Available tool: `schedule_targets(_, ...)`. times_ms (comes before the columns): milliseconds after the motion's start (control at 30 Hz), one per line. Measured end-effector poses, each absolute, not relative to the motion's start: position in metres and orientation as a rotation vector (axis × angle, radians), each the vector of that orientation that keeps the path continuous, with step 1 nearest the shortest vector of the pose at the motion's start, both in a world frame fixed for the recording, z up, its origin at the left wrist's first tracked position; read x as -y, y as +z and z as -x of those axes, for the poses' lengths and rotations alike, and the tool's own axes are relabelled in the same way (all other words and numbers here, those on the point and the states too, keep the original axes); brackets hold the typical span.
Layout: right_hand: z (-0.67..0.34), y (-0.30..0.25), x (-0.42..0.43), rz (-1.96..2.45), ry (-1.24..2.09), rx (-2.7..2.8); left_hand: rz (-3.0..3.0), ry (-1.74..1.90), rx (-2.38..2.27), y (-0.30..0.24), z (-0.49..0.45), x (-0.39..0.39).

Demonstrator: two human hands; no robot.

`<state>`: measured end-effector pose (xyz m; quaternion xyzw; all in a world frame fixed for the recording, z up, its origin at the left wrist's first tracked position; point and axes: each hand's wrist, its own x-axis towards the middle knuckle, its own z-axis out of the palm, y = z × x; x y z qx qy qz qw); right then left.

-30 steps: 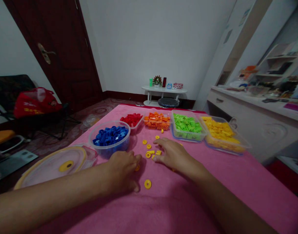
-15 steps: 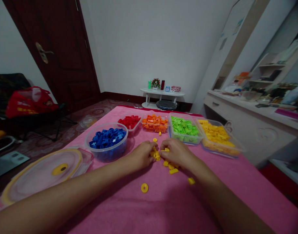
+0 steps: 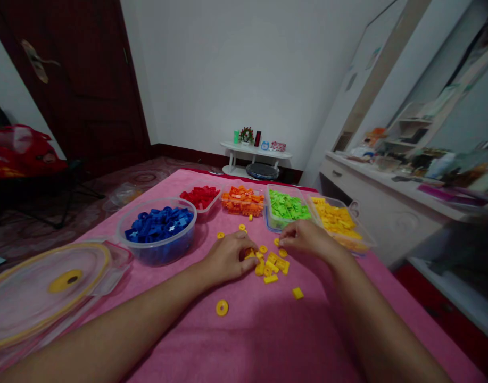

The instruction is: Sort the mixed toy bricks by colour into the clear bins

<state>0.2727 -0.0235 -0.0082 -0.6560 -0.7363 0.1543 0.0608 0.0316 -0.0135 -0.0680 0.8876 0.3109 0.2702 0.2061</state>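
A small heap of loose yellow pieces (image 3: 271,263) lies on the pink cloth (image 3: 267,330) between my hands. My left hand (image 3: 228,258) rests at the heap's left edge, fingers curled against the pieces. My right hand (image 3: 307,238) hovers at the heap's far right, fingertips pinched over a yellow piece near the tubs. A yellow ring (image 3: 222,307) and a yellow square piece (image 3: 297,293) lie apart, closer to me.
Behind the heap stand a round tub of blue pieces (image 3: 158,234), then tubs of red (image 3: 199,197), orange (image 3: 242,200), green (image 3: 288,206) and yellow pieces (image 3: 339,221). A clear lid with a yellow centre (image 3: 48,287) lies at the left. A white dresser (image 3: 387,213) is to the right.
Both hands swept the scattered yellow pieces together into a heap, then drew slightly apart. The view has swung to the right, shifting everything leftward.
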Motion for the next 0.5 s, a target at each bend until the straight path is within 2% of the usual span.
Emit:
schedule_targets(100, -0.269, -0.015, 0.027, 2.109, 0.435, 2.340, -2.456, 0.780, -0.883, -0.069, -0.032, 0.015)
schedule_targets(300, -0.262, -0.005, 0.034, 2.067, 0.325, 2.384, -2.415, 0.822, -0.820, -0.075, -0.036, 0.017)
schedule_targets(400, -0.280, 0.018, 0.037, 1.989, 0.282, 2.210, -2.378, 0.891, -0.821, -0.075, -0.036, 0.014)
schedule_targets(500, -0.316, 0.033, 0.035, 2.023, -0.013, 1.824, -2.340, 0.970, -0.900, -0.076, -0.035, 0.010)
